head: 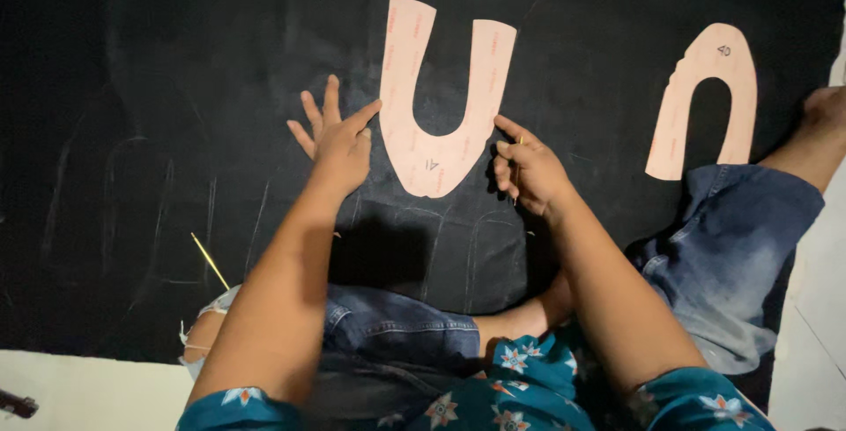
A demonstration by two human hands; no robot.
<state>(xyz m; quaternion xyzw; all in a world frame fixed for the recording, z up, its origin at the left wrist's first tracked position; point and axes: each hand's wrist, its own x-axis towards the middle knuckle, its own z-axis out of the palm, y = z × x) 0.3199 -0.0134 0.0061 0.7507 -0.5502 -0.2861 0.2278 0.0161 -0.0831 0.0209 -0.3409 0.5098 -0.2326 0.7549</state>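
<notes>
Black cloth covers almost all of the floor in front of the person, and pale chalk outlines are drawn on it near the knees. On the cloth, in the middle, lies a pink U-shaped paper pattern, flat, with its two arms pointing away from the person. A second pattern of the same colour, an arch turned the other way, lies well apart on the right, beside the blue jeans leg. The left hand is open with fingers spread, and its thumb tip touches the left edge of the middle pattern. The right hand is curled around a small thin stick, probably chalk, and its forefinger presses the pattern's right edge. A thin yellow stick lies on the cloth at the left.
</notes>
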